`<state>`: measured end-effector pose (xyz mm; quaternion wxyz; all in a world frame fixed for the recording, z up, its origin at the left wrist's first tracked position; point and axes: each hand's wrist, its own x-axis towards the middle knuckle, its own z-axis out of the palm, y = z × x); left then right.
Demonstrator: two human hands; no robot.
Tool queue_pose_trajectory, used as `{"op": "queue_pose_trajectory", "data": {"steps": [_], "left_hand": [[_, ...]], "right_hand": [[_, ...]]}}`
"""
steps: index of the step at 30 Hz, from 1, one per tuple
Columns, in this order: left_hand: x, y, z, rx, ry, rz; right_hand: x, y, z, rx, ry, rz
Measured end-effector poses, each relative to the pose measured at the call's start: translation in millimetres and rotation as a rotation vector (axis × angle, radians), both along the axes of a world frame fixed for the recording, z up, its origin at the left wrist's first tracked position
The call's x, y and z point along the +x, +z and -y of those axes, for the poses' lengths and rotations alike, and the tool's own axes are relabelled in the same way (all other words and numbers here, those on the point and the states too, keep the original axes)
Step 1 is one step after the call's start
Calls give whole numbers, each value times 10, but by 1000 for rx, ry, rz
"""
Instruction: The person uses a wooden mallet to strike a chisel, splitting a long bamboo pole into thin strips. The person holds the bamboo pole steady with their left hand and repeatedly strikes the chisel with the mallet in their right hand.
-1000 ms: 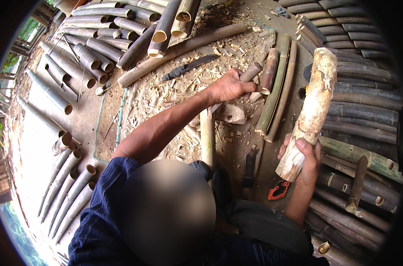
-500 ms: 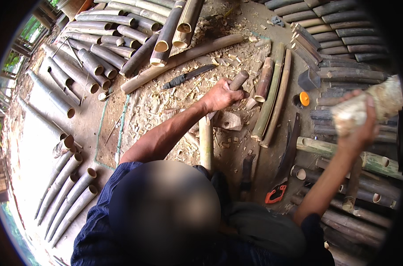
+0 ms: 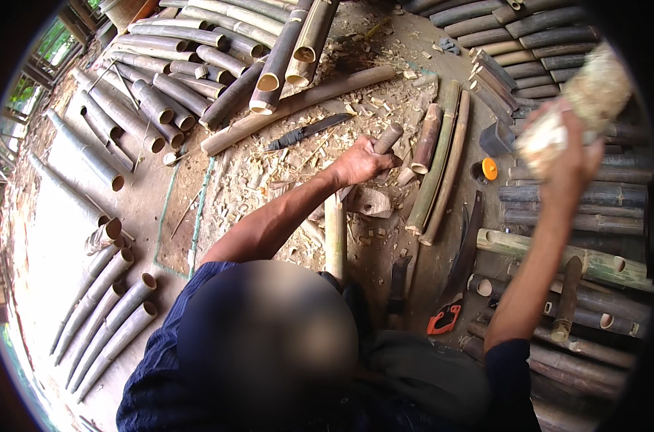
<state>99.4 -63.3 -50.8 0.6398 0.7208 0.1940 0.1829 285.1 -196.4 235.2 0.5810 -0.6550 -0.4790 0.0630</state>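
Observation:
My left hand (image 3: 357,164) is wrapped round the wooden handle of a chisel (image 3: 389,137); most of its blade is hidden below the fist. Under that hand stands a pale bamboo piece (image 3: 335,234), its top end by the blade, though contact is unclear. A notched wood block (image 3: 374,203) lies beside it. Out to the right, my right hand (image 3: 573,155) is closed on a thick, rough, pale piece of wood (image 3: 597,83), held well apart from the chisel and blurred by motion.
A dark-bladed knife (image 3: 312,131) lies among chips beyond my left hand. To the right are bamboo lengths (image 3: 436,162), a saw with orange handle (image 3: 444,318), a dark container (image 3: 497,138) and an orange lid (image 3: 489,169). Cut bamboo (image 3: 190,65) is piled far left; more bamboo (image 3: 571,194) lies stacked right.
The right hand has moved farther away and slightly left, and the piece of wood in it now tilts more steeply upward. My left hand keeps its grip on the chisel almost unmoved.

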Motion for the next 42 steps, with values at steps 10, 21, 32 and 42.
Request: {"op": "queue_pose_trajectory", "data": {"steps": [10,21,32,42], "left_hand": [[-76,6,14,61,61,100],[36,-53,-25,92,130,-89],[-58,438,538,151,-409,-66],[59,358,251,-193,-114,-14]], "right_hand": [[-326,97,106,-350,370,-98],[-156,-909,76,-633,414,-2],[-333,-914,970,-371,182,-564],[-294,-1087,1154,-423,195,-577]]}}
